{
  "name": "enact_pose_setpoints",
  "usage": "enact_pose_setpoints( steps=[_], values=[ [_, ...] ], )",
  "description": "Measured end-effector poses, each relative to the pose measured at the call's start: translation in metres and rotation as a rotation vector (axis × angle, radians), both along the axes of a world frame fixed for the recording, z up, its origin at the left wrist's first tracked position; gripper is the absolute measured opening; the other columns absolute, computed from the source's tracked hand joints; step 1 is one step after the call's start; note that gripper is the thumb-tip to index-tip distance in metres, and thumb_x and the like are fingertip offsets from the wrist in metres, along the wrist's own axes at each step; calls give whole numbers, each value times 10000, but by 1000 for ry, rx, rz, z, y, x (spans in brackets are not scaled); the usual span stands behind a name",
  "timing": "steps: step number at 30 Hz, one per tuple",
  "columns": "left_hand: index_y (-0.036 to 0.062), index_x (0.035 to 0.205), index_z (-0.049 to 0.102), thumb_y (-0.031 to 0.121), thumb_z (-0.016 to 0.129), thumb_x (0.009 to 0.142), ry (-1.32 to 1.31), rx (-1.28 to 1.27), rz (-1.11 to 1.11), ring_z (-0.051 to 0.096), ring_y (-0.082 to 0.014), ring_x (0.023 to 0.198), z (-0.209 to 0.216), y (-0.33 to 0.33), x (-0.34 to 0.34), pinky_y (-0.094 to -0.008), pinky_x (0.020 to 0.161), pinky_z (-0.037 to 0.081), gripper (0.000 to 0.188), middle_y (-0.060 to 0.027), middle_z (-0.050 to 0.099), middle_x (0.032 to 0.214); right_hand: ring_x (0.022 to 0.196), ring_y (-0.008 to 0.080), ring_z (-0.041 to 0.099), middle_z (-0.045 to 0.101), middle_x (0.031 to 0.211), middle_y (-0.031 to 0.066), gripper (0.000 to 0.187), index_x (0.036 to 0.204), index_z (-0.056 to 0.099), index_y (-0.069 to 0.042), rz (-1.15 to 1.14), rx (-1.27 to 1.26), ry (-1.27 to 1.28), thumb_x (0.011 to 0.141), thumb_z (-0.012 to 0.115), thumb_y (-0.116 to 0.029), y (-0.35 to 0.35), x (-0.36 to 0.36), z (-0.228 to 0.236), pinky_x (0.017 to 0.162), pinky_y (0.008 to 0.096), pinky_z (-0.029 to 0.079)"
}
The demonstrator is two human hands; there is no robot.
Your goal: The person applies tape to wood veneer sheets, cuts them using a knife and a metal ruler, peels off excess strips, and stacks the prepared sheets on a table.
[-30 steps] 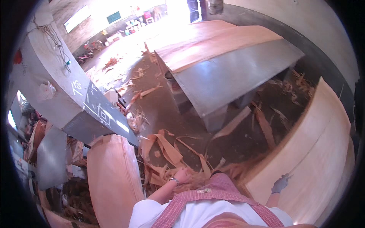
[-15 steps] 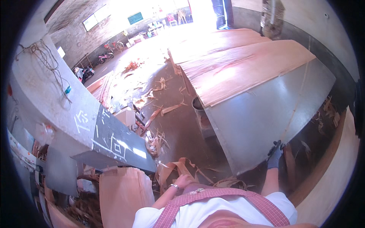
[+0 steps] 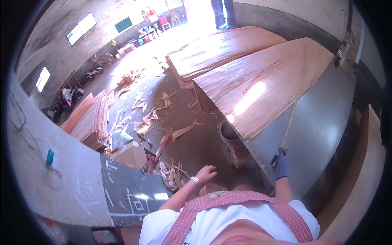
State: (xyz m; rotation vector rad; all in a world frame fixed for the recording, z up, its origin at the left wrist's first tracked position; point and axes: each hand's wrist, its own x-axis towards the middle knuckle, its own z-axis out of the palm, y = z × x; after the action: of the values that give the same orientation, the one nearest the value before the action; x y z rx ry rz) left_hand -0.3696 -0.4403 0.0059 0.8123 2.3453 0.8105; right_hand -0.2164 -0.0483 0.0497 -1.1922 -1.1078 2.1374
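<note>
Gripping a long thin wooden strip (image 3: 289, 122) at its lower end, the right hand (image 3: 280, 165) wears a dark blue glove and its fingers are closed around the strip. This hand is above the near edge of the grey desk (image 3: 322, 130), which I take as landmark for all places. The left hand (image 3: 206, 173) is bare, with a bracelet on the wrist; it is to the left of the desk, over the floor (image 3: 192, 143), with fingers loosely spread, and it holds nothing. I cannot tell if it touches something below it.

The strip lies on the desk with its long axis going from the gloved hand away from the person, a little to the right, toward the far side. Its far end meets the stack of veneer sheets (image 3: 261, 81) that covers the far part of the desk, and there it is hard to separate from the sheet edges.

A dark bucket (image 3: 230, 141) stands on the floor just beside the left edge of the desk, partly under the sheets. Left of the desk, veneer scraps (image 3: 163, 130) are scattered on the floor. The person's forearms are partly hidden by the shirt and red checked straps at the lower edge.
</note>
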Motion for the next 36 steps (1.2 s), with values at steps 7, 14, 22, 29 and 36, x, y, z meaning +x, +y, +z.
enact_pose_setpoints(
  steps=[7,14,22,29,36],
  values=[
    [34,1164,593,444,589,954,-1033,415,-5,670,-165,875,89,146,-109,-344,737,567,460,-99,657,1012,570,161,559,622,727,39,496,1095,656,-40,268,363,-173,954,559,-505,-66,-137,-10,533,330,498],
    [90,819,596,477,584,947,-961,46,-16,549,-76,466,87,152,-215,-219,407,451,408,18,575,614,1082,434,587,460,1337,276,971,1487,237,19,210,1111,-1036,847,613,-606,-12,-253,-12,855,460,523],
    [99,745,528,482,658,896,-904,-45,-5,473,-95,437,102,137,-291,-243,386,387,432,6,513,600,1119,425,593,505,1324,317,954,1478,218,65,354,915,-1053,850,657,-503,3,-270,-33,912,468,502],
    [76,735,545,450,630,913,-898,-5,-2,464,-73,427,100,135,-333,-237,378,371,424,16,503,596,1077,420,620,593,1224,296,950,1494,144,68,316,802,-1192,875,649,-446,-20,-292,-27,914,467,494],
    [89,738,563,439,657,908,-870,52,-63,450,-66,393,92,143,-349,-219,373,338,400,10,551,577,1025,409,642,625,1153,283,567,1275,481,49,121,1016,-1011,873,644,-317,-9,-285,-54,834,473,522]
  ],
)
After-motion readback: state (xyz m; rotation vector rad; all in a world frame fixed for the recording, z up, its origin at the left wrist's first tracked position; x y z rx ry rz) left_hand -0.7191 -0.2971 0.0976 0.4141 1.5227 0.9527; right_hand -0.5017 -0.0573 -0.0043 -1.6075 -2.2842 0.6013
